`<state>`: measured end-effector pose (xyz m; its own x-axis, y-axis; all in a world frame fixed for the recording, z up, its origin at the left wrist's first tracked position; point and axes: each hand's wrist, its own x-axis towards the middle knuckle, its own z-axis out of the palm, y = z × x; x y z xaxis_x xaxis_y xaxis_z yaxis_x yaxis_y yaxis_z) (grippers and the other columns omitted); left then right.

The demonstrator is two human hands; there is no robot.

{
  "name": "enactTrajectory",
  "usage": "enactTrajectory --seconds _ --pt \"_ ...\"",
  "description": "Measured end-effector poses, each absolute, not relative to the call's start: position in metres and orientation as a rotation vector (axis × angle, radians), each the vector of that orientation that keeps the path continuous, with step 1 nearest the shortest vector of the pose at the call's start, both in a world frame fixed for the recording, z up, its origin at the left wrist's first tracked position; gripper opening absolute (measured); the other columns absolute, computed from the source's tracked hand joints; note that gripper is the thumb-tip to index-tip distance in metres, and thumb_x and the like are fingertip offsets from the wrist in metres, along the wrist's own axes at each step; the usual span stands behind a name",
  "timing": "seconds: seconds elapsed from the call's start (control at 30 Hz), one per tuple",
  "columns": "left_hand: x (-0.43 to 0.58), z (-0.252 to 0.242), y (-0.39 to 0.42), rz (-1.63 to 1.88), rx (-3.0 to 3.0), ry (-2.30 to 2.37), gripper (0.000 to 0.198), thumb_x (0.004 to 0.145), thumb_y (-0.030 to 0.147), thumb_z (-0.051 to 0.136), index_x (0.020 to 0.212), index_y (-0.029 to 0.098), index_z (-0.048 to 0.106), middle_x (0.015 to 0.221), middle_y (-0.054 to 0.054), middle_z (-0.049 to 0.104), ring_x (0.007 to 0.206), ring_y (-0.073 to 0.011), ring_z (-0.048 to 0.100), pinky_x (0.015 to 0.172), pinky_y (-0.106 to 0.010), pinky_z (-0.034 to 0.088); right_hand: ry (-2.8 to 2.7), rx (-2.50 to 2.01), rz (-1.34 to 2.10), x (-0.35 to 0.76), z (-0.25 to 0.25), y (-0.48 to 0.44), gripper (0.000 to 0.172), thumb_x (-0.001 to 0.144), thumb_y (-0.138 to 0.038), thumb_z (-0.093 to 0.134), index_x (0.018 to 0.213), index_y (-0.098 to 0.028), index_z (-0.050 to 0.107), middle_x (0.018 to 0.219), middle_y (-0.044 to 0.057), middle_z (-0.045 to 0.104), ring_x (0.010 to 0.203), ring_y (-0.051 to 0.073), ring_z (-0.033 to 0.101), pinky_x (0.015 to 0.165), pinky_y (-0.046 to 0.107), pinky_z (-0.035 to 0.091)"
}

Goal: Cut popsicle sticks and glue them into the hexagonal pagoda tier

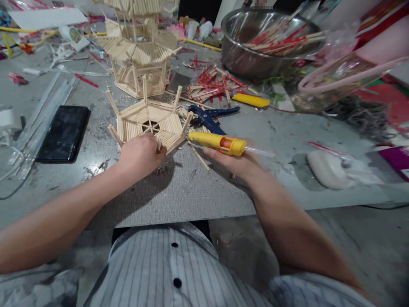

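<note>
A hexagonal frame of thin wooden sticks, with upright posts at its corners, lies on the table before me. My left hand is closed at its near edge, pinching a short wooden stick; the fingertips are partly hidden. My right hand grips a yellow glue gun with a clear glue stick jutting from its back. The gun's nozzle points left, close to the frame's right corner post. Just behind the gun lie dark blue cutting pliers.
A tiered stick pagoda stands behind the frame. To its right are red-tipped sticks, a yellow cutter and a steel bowl. A black phone lies left; a white rounded object lies right.
</note>
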<state>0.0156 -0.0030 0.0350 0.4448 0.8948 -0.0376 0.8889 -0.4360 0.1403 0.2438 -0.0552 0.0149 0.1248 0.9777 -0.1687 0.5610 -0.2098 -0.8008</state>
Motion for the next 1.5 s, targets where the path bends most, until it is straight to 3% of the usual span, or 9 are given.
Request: enactTrajectory --seconds 0.2,0.37,0.77,1.5 --pt "0.016 0.036 -0.004 0.082 2.532 1.572 0.028 0.081 0.032 0.041 0.069 0.017 0.061 0.076 -0.01 0.062 0.07 -0.0214 0.06 0.059 -0.032 0.041 -1.624 -1.885 0.682 0.245 0.01 -0.053 0.017 0.072 -0.044 0.067 0.075 -0.029 0.062 0.074 0.003 0.064 0.087 0.025 0.06 0.056 0.03 0.044" --pt "0.017 0.037 -0.004 0.052 2.541 1.584 0.029 0.082 0.032 0.04 0.073 0.016 0.063 0.076 -0.011 0.062 0.072 -0.0223 0.061 0.06 -0.032 0.042 -1.673 -1.955 0.519 0.242 0.01 -0.053 0.026 0.071 -0.05 0.065 0.064 -0.026 0.055 0.068 0.004 0.059 0.075 0.024 0.058 0.056 0.031 0.039" --pt "0.017 0.039 -0.004 0.032 2.541 1.59 0.032 0.082 0.032 0.039 0.078 0.012 0.063 0.078 -0.012 0.063 0.069 -0.0214 0.061 0.056 -0.03 0.041 -1.825 -1.888 0.319 0.243 0.005 -0.05 0.04 0.071 -0.062 0.058 0.059 -0.024 0.052 0.058 0.004 0.055 0.056 0.02 0.053 0.048 0.031 0.031" --pt "0.016 0.034 -0.003 0.063 2.583 1.593 0.032 0.082 0.032 0.039 0.078 0.011 0.063 0.076 -0.012 0.062 0.067 -0.0201 0.06 0.056 -0.029 0.041 -1.96 -1.834 0.121 0.25 -0.003 -0.049 0.049 0.074 -0.069 0.048 0.056 -0.024 0.052 0.053 0.004 0.051 0.05 0.018 0.048 0.047 0.031 0.027"
